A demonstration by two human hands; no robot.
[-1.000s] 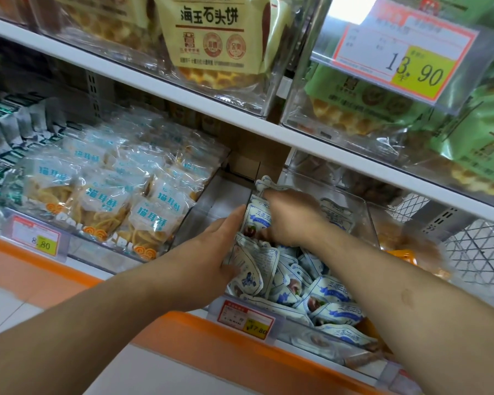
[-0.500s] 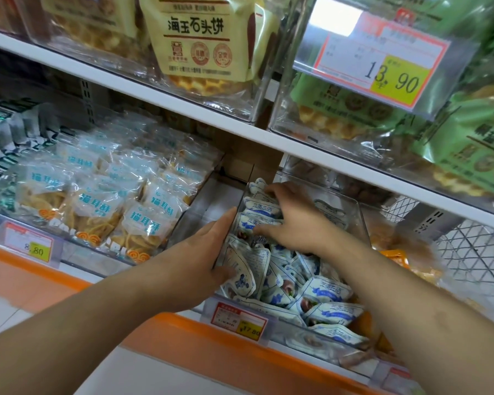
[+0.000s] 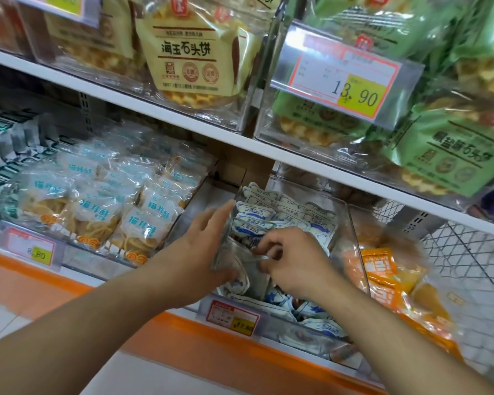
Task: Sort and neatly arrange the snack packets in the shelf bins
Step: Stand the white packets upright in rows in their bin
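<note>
The clear bin (image 3: 351, 223) on the lower shelf serves as the landmark. Far to its left stand teal-and-white packets (image 3: 0, 143), and nearer, still left of it, a heap of clear packets with blue lettering (image 3: 103, 201) fills a neighbouring bin whose front carries a price tag (image 3: 30, 249). The left hand (image 3: 196, 258) lies flat against the outside of the bin's left wall, fingers straight and close together, thumb low at the front corner. Inside the bin, the white-and-blue snack packets (image 3: 268, 215) stand in tidy rows at the back and lie loose toward the front. The right hand (image 3: 294, 260) reaches into the bin's middle with fingers curled, seemingly pinching one packet's edge, though motion blur makes this uncertain. A red-and-yellow price tag (image 3: 234, 320) hangs on the bin's front. Just right of the bin lie orange packets (image 3: 382, 275), and beyond them a wire basket (image 3: 468, 269).
</note>
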